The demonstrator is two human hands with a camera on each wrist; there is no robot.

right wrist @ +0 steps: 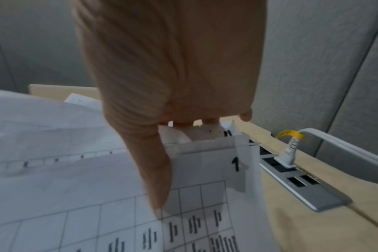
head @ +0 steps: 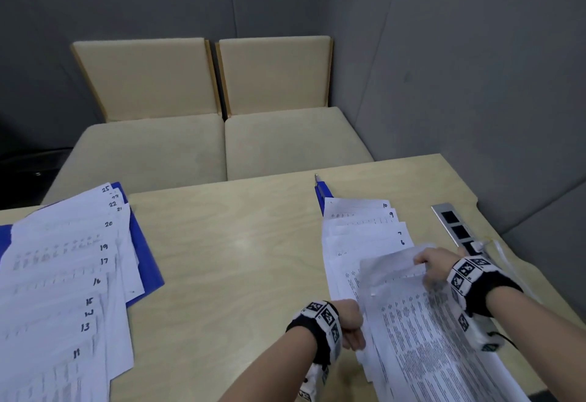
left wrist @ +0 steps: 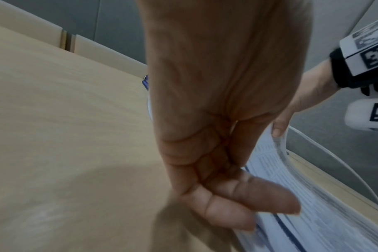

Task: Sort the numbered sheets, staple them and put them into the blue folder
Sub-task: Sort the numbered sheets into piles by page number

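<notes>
My right hand (head: 431, 267) grips the top right corner of a lifted bundle of printed sheets (head: 421, 322). Its thumb (right wrist: 160, 179) lies on the sheet marked 1 (right wrist: 235, 164), and the fingers are behind the paper. My left hand (head: 352, 325) is curled at the bundle's left edge, its fingers (left wrist: 259, 201) against the paper. Beyond lie fanned sheets (head: 364, 224) marked 6 to 10. A blue object with a metal tip (head: 322, 192) pokes out behind them. Far left, sheets 11 to 25 (head: 63, 275) are spread over the blue folder (head: 146, 262).
The wooden table (head: 237, 243) is bare between the two piles. A grey socket panel (head: 456, 227) with a plugged-in white cable (right wrist: 291, 150) is set into the table right of my right hand. Two beige chairs (head: 222, 145) stand behind the table, with grey walls around.
</notes>
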